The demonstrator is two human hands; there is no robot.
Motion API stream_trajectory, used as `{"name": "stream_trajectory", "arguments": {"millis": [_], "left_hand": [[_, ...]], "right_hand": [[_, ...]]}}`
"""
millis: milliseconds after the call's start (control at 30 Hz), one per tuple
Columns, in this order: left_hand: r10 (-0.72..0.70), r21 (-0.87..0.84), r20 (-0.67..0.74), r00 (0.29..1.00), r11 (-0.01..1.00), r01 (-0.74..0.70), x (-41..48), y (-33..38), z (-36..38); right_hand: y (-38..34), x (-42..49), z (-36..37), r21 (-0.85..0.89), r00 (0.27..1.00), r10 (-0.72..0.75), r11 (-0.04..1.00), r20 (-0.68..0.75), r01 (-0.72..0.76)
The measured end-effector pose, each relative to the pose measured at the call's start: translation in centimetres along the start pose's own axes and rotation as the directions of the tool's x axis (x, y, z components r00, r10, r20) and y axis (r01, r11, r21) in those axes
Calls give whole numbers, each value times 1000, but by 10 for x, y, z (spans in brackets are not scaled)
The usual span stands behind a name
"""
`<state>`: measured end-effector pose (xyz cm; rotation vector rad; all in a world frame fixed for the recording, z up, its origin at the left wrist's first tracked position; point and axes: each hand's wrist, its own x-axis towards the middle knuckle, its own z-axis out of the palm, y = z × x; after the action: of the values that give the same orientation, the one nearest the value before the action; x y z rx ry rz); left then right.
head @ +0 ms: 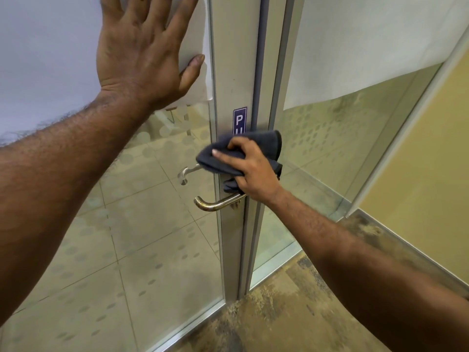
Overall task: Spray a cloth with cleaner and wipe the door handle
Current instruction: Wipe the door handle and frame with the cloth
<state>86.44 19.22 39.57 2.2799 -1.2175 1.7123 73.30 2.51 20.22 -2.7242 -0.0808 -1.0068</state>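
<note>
A metal lever door handle sticks out to the left from the grey frame of a glass door. Just above it, my right hand grips a bunched dark grey cloth and holds it against the frame, over the lower part of a blue sign. A second handle shows through the glass on the far side. My left hand presses flat against the glass pane higher up, fingers spread. No spray bottle is in view.
The door's glass has frosted dots and shows a tiled floor behind. A fixed glass panel stands to the right, with a beige wall beyond it. Mottled brown carpet covers the floor on my side.
</note>
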Motion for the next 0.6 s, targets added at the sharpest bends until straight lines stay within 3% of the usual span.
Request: {"name": "stream_trajectory", "arguments": {"millis": [100,233,300,467,600], "left_hand": [[2,-3,-14,1000,1000,-2,0,0,0],[-9,-24,-1,1000,1000,9,-1,1,0],[-17,-45,14,1000,999,17,-1,2,0],[-4,-46,15,1000,999,5,0,1,-3],[-11,-46,23,1000,999,12,0,2,-4]], "right_hand": [[12,-22,4,28,992,38,999,123,-42],[23,-17,-9,58,987,93,993,135,-101],[21,-7,-17,106,988,146,983,56,-151],[0,41,-47,237,929,203,963,-309,-132],[-5,66,-67,196,958,95,980,-272,-41]]}}
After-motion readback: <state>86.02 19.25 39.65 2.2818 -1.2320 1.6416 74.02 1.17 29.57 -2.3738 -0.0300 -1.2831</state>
